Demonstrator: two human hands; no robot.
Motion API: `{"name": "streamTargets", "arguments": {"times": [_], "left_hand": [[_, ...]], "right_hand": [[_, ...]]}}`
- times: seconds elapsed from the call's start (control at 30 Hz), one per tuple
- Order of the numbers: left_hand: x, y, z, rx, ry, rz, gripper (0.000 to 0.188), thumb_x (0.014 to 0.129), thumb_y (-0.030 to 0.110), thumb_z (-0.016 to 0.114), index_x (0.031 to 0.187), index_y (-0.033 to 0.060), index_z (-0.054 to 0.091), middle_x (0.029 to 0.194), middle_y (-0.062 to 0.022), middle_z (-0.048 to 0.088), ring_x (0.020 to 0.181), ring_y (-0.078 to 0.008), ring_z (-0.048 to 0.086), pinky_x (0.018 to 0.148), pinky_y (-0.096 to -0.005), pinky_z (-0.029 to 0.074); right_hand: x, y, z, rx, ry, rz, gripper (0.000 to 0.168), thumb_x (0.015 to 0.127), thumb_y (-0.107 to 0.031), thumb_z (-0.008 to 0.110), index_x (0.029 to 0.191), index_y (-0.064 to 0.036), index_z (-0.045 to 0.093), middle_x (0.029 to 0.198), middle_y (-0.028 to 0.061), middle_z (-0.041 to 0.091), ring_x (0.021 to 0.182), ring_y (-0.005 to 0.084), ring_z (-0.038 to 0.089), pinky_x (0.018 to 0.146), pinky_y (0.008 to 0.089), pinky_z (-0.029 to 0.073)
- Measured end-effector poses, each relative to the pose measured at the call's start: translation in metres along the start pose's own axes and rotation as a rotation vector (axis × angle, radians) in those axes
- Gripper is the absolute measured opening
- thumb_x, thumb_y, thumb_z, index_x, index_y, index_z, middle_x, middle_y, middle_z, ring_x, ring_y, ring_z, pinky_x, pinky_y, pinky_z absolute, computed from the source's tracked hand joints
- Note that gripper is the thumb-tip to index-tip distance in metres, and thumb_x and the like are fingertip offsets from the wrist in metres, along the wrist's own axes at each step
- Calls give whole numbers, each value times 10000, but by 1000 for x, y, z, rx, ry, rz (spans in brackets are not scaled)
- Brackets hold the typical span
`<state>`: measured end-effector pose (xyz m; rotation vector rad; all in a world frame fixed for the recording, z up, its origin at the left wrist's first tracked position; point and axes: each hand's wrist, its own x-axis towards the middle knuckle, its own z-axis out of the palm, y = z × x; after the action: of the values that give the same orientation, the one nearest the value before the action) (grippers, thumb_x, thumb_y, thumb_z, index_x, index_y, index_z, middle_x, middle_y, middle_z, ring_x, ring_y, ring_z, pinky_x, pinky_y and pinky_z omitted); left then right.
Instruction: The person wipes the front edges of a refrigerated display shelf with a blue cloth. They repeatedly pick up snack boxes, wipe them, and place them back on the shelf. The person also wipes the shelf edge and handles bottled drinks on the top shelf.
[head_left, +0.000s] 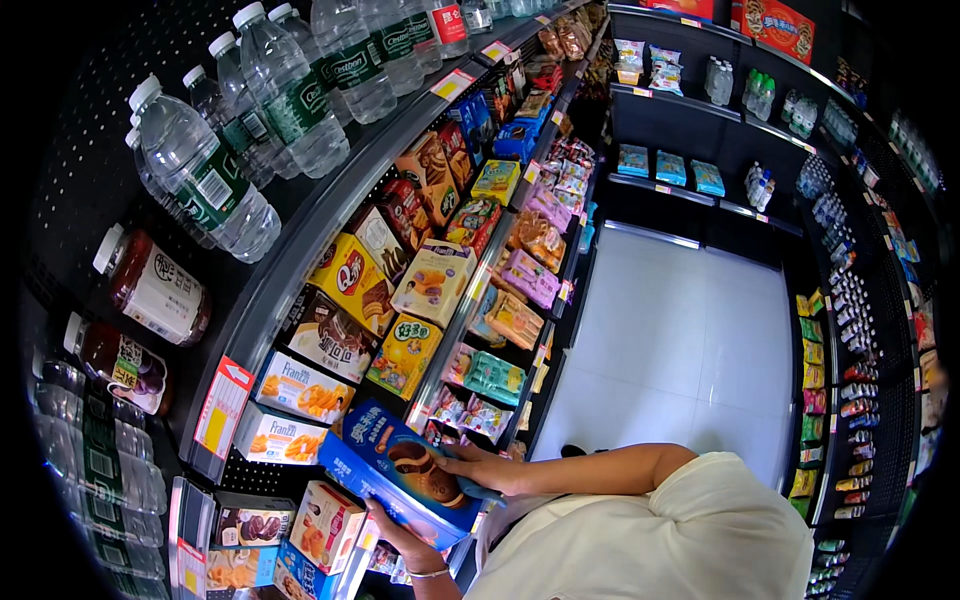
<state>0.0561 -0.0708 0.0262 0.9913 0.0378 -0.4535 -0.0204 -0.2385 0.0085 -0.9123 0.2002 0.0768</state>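
Observation:
Both of my hands are on a blue snack box (409, 469) printed with chocolate biscuit rolls. My right hand (480, 466) reaches over its printed face from the near edge, fingers on the picture. My left hand (401, 536), with a bracelet at the wrist, grips the box from its lower side. The box is tilted in front of the shelf, its far end close to two white Franzzi boxes (281, 436). Behind it stand a yellow biscuit box (405, 356) and a brown-and-white box (330, 336).
Cestbon water bottles (217, 184) and drink jars (154, 285) stand on the upper shelf (300, 247). More snack boxes (326, 525) fill a corner section below. Wrapped breads (514, 322) lie on a lower tier. A tiled aisle floor (660, 337) runs between shelves; goods line the opposite shelving (855, 390).

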Motion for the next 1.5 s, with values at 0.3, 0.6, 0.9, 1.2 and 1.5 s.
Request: {"name": "streamTargets", "arguments": {"times": [0.3,0.6,0.9,1.2,1.5], "left_hand": [[-19,-2,-2,440,-76,207,823,942,424,653,1525,-13,269,1443,-162,433,1275,-258,451,1072,-361,378],[-28,-10,-7,364,-106,121,1067,741,378,824,1524,-17,216,1417,-155,423,1243,-264,455,1051,-391,386],[-22,-11,-1,-112,-281,-101,835,839,431,756,1445,36,339,1371,-150,503,1246,-296,537,1044,-453,469],[-32,-18,1,216,11,-155,595,957,371,663,1380,33,414,1246,-116,600,1106,-233,620,962,-373,510],[-14,-10,-10,108,15,-17,608,967,536,557,1368,90,464,1240,-128,624,1117,-277,638,983,-420,520]], "right_hand": [[10,24,-19,-450,191,-201,667,1016,-521,465,1475,-41,403,1378,200,552,1276,305,521,1078,362,386],[24,-16,-10,-573,143,-270,638,1040,-497,413,1474,-32,373,1349,224,565,1251,326,541,1063,388,410],[29,-33,-3,87,-41,-143,678,1019,-483,492,1506,-43,325,1398,114,506,1258,177,505,1070,311,409],[25,-31,6,-394,63,-330,641,1056,-462,405,1510,-17,317,1418,140,462,1302,191,445,1092,298,350],[23,-20,6,-622,16,-340,704,1042,-500,396,1519,-1,257,1412,266,475,1288,349,507,1061,354,389]]}}
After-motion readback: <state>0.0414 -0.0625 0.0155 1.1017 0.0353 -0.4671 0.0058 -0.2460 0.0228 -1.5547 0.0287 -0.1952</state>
